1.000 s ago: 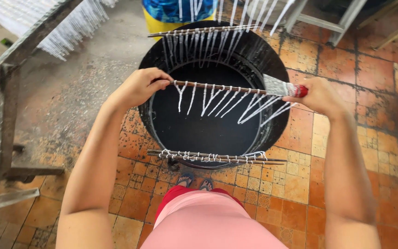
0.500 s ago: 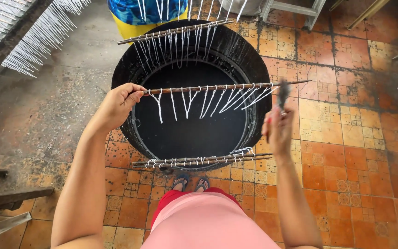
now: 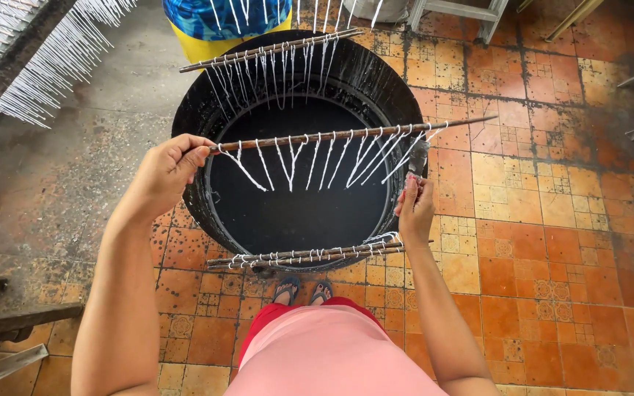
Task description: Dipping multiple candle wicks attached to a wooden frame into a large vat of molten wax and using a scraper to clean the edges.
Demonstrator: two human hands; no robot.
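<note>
Worn orange tiles [image 3: 552, 242]; left hand [image 3: 166, 172] grips string-hung stick [image 3: 346, 134].

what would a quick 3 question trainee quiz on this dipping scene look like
1. True or false: the left hand grips one end of the stick strung with white strands, held over the black drum.
2. Where do the spare bundled sticks lie? A) on the floor tiles B) across the drum's near rim C) on the metal rack
3. What does the right hand hold?

Key: 1 true. 2 B. 3 a small grey-bladed tool, pointing up beside the strands; its exact kind cannot be told.
</note>
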